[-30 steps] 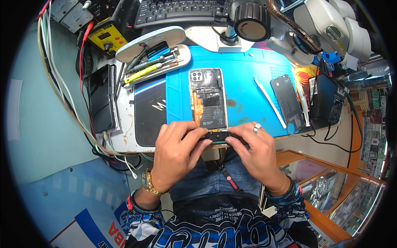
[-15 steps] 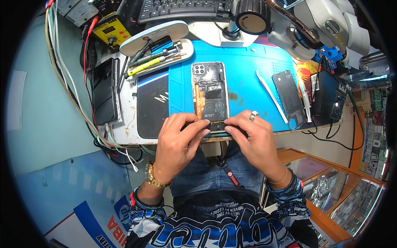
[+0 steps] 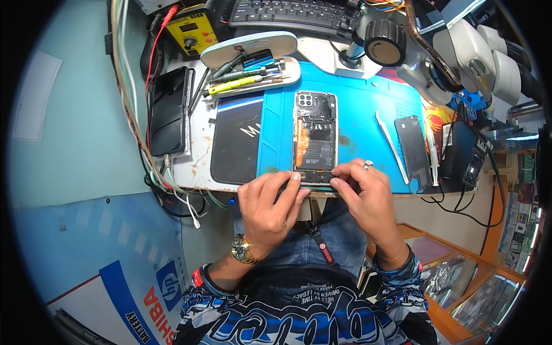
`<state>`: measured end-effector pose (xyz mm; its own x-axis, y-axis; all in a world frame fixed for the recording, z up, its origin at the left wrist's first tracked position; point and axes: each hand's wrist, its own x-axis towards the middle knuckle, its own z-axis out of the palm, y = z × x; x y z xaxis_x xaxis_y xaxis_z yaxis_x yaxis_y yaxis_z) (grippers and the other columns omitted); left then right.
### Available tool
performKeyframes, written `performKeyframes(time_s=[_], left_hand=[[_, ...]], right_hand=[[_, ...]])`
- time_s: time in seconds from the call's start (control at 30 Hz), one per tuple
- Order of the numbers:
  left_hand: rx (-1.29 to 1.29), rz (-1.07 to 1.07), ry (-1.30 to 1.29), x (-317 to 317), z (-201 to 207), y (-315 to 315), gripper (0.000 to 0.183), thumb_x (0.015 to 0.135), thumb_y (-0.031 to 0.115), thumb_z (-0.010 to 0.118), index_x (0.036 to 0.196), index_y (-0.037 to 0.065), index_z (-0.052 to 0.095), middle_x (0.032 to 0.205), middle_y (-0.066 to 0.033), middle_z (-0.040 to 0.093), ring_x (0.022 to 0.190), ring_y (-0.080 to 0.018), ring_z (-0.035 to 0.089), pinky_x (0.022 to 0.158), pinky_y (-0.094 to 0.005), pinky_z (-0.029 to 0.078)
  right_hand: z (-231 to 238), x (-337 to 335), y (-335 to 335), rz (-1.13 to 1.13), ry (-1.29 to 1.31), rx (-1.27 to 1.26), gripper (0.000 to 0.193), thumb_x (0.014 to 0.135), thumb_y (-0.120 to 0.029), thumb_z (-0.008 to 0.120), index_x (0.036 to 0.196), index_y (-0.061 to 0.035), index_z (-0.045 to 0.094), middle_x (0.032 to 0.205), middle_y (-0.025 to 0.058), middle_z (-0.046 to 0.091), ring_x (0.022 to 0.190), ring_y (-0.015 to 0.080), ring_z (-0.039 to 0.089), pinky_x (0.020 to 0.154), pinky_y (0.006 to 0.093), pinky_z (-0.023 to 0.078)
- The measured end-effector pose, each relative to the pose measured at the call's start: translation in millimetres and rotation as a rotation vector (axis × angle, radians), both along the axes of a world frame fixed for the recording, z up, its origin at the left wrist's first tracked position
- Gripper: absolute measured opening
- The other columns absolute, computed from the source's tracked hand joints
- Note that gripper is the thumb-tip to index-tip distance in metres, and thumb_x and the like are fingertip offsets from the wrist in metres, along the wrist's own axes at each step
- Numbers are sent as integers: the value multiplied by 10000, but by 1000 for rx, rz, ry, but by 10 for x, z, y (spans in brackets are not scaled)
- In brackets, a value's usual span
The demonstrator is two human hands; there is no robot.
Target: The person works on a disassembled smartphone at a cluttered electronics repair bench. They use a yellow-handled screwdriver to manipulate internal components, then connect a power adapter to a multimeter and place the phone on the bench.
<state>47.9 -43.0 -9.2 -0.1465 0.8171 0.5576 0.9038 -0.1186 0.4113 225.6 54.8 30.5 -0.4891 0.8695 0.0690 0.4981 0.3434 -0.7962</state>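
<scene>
With the left hand [image 3: 270, 207], touches the lower left corner of an opened phone [image 3: 317, 133], forefinger bent and thumb just below; with the right hand [image 3: 369, 192], touches the lower right corner, thumb and forefinger close together. Cannot tell gripping from mere pressing in either. Has the phone face down on a blue mat [image 3: 361, 123], near the front edge of the surface [image 3: 200, 146], with dark battery [image 3: 321, 154] and orange ribbon [image 3: 301, 144] bared. Has to the right a thin white tool [image 3: 391, 144], a dark back panel [image 3: 410, 150] and a syringe [image 3: 433, 156]; to the left, a dark pad [image 3: 234, 158], with an open case [image 3: 253, 49] of slim tools beyond. Shows a dark-screened phone [image 3: 168, 112] farther left, a keyboard [image 3: 293, 14] and microscope [image 3: 472, 50] behind.
</scene>
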Motion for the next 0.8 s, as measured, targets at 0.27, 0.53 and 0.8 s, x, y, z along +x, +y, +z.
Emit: performKeyframes(time_s=[0.27,0.53,0.8], left_hand=[[-29,-25,28,-44,83,27,325,780,172,854,1073,75,756,1075,-7,688,998,-207,614,832,-387,394],[1,-227,137,-181,174,159,267,773,144,838,1020,92,752,1106,15,728,961,-181,653,815,-364,400],[-4,-229,128,-145,122,176,259,778,116,817,1027,95,748,1144,-28,734,991,-191,661,812,-361,423]], right_hand=[[69,-3,16,-2,-1,-90,143,846,-48,780,966,-19,709,770,90,633,687,228,600,628,358,474],[23,18,82,37,-13,-35,164,853,-99,790,968,-13,711,743,86,633,663,219,602,625,344,477],[56,-30,58,-12,-58,-76,111,864,-103,774,935,-42,714,752,90,661,683,261,640,626,383,481]])
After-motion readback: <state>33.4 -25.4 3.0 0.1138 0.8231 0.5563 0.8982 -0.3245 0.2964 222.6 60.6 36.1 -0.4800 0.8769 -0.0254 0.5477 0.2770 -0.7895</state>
